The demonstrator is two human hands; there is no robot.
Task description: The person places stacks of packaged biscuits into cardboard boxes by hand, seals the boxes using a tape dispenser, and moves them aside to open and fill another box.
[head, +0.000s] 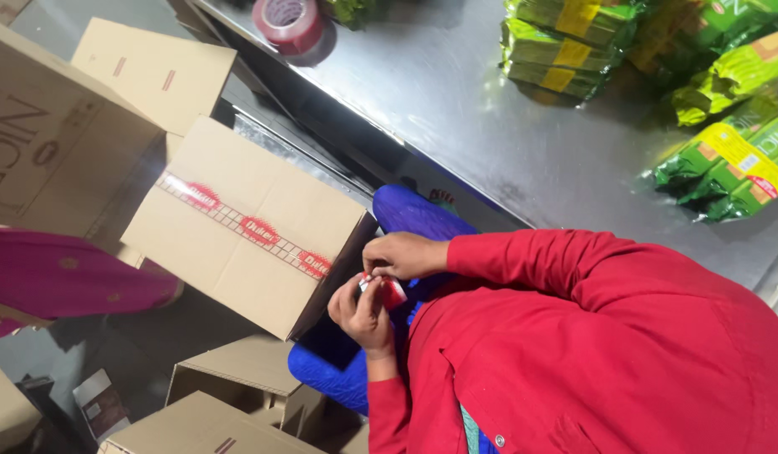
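My left hand and right hand pinch what looks like a small tape roll, just beside the sealed box. I'm finding its end; peeling needs care.

Both arms, in red sleeves, bend in toward the middle of the body, and the hands meet close together. One hand comes in from the upper sleeve — knuckles up, fingers curled and pinched downward. The other hand rises from the lower sleeve, wrist bent, palm turned inward, fingers cupped — fingertips almost touching the first hand's.
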